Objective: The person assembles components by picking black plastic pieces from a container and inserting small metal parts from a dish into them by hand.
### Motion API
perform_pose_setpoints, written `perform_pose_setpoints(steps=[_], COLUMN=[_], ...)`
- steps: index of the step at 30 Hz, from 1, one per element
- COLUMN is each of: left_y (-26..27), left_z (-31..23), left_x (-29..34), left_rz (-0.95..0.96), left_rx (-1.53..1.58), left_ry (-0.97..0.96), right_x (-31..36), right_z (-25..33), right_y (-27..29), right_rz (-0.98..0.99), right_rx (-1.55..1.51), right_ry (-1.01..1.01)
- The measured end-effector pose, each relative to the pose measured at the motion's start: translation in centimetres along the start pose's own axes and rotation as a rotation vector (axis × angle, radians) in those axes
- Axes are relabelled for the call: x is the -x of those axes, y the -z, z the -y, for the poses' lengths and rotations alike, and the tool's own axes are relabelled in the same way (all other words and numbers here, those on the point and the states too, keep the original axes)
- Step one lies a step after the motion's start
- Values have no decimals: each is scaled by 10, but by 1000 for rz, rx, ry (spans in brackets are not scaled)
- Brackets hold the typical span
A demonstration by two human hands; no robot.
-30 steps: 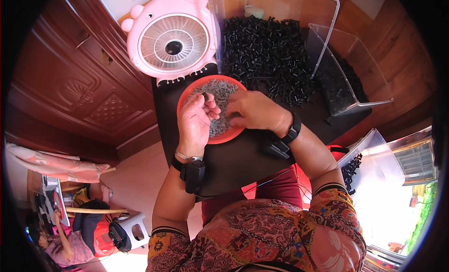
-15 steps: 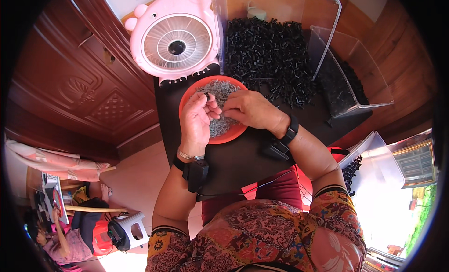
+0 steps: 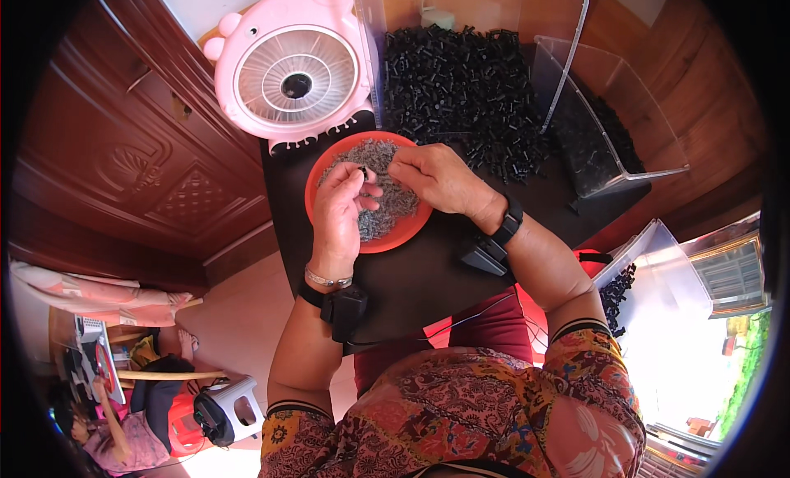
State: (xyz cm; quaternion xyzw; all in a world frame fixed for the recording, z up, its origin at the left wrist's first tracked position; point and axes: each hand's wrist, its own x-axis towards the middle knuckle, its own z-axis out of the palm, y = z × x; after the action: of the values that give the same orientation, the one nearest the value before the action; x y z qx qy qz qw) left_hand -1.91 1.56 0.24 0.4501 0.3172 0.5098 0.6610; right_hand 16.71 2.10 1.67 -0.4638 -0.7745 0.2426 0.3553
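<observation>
My left hand (image 3: 336,219) is over the left side of an orange-red bowl (image 3: 395,241), palm turned up. Between its thumb and index finger it pinches a small black plastic piece (image 3: 364,174), while the other fingers curl loosely. Small grey metal pieces (image 3: 377,221), too fine to make out singly, fill the bowl. Over the bowl's right side, my right hand (image 3: 444,180) has thumb and index finger pressed together, a short gap from the left fingers. Whatever is in that pinch is too small or hidden to name.
A large heap of black plastic pieces (image 3: 461,91) lies on the dark table (image 3: 411,293), near clear bins (image 3: 634,108). A pink animal-shaped fan (image 3: 296,67) stands at the far left. Another clear bin (image 3: 658,272) is at right. Someone (image 3: 123,429) sits at lower left.
My right hand's pinched fingertips have moved up and away from the left fingers, toward the bowl's far side. My left hand keeps the black piece. The whole view has shifted slightly.
</observation>
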Motion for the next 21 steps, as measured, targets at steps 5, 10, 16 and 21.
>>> perform_pose_setpoints(steps=[5, 10, 16, 21], left_y=[-6, -4, -8, -9], left_z=[-2, -3, 0, -1], left_x=[3, 3, 3, 3], left_rz=[15, 111, 164, 146], left_rx=[-123, -159, -142, -134], left_ry=[-37, 65, 104, 92], right_x=[-1, -2, -3, -3], right_z=[0, -4, 2, -2], right_y=[-1, 3, 4, 4], right_rz=[-40, 135, 187, 195], right_rx=[-115, -434, -615, -603], right_ry=[-3, -178, -212, -206])
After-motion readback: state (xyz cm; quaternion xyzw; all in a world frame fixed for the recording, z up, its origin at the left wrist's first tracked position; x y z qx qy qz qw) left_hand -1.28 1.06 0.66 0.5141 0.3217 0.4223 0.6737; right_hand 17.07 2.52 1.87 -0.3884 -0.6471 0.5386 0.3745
